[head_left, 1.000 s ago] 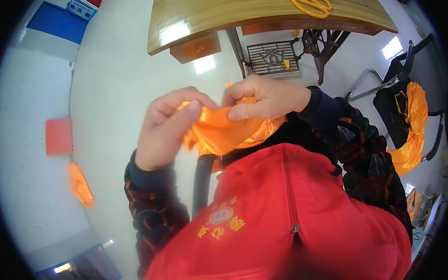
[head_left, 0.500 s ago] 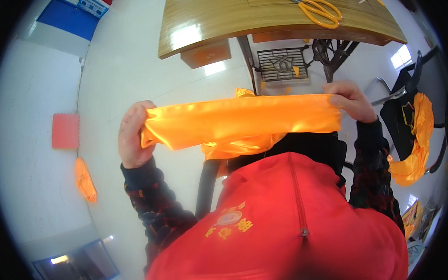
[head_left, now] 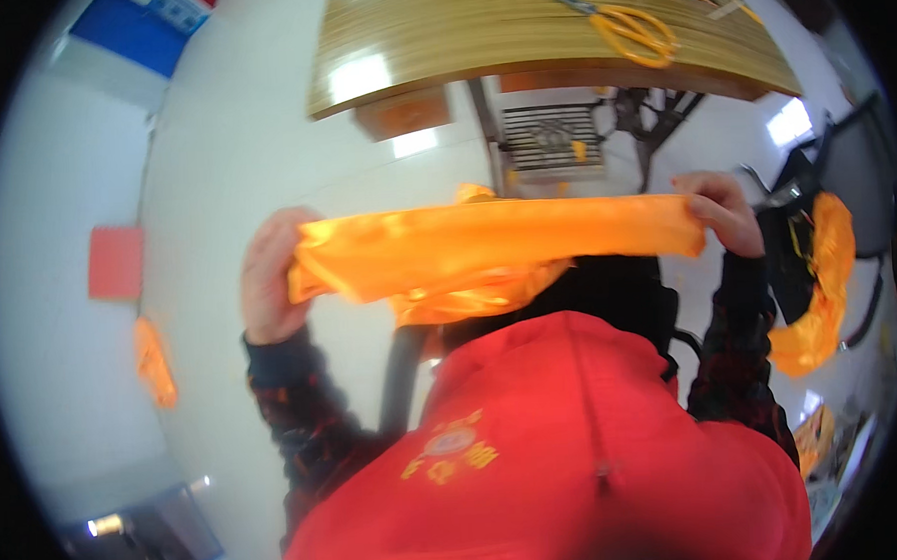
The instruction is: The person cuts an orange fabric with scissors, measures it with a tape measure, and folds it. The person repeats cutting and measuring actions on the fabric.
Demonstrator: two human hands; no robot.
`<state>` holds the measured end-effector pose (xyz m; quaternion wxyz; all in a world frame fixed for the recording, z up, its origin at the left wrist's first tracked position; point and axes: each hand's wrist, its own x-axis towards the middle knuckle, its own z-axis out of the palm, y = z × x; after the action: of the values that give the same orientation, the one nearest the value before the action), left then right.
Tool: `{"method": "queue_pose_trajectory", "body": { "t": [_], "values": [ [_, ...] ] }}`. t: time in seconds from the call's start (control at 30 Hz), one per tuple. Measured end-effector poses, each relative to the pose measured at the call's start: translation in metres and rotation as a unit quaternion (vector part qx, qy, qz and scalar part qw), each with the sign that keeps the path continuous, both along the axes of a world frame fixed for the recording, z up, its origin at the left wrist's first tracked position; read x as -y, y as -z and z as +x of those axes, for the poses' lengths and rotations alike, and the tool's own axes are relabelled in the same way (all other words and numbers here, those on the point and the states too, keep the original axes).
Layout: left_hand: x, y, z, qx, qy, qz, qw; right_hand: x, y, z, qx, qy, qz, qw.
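Observation:
A band of shiny orange satin cloth [head_left: 496,228] is stretched level across my front, between my two hands. My left hand [head_left: 273,273] is closed on its left end, and my right hand [head_left: 721,213] grips its right end with fingers and thumb. More orange cloth [head_left: 470,304] lies bunched beneath the band, over my dark-clad lap [head_left: 619,288]. The picture is slightly blurred by motion.
Ahead stands a wooden table [head_left: 438,30] with orange-handled scissors [head_left: 633,37], above an iron treadle [head_left: 548,141]. A black chair [head_left: 861,212] draped with orange cloth [head_left: 832,243] is at right. A red pad [head_left: 115,262] and orange piece [head_left: 155,363] sit at left.
From gathered close together a second ago, my hands have moved apart, drawing the cloth out into a long straight band. In the last half second the band has shifted only slightly.

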<state>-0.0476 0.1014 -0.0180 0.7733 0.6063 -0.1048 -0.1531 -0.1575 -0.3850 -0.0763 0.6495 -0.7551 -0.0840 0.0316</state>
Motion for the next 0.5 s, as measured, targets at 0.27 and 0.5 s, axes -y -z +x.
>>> {"method": "queue_pose_trajectory", "body": {
  "t": [0.27,0.5],
  "values": [
    [-0.039,0.042,0.036,-0.098,-0.068,-0.058,0.991,0.001,-0.015,-0.010,0.001,-0.014,0.041,0.999],
    [-0.068,0.070,0.046,-0.152,-0.122,-0.083,0.977,0.002,-0.020,-0.012,0.007,-0.010,0.038,0.999]
  ]
}}
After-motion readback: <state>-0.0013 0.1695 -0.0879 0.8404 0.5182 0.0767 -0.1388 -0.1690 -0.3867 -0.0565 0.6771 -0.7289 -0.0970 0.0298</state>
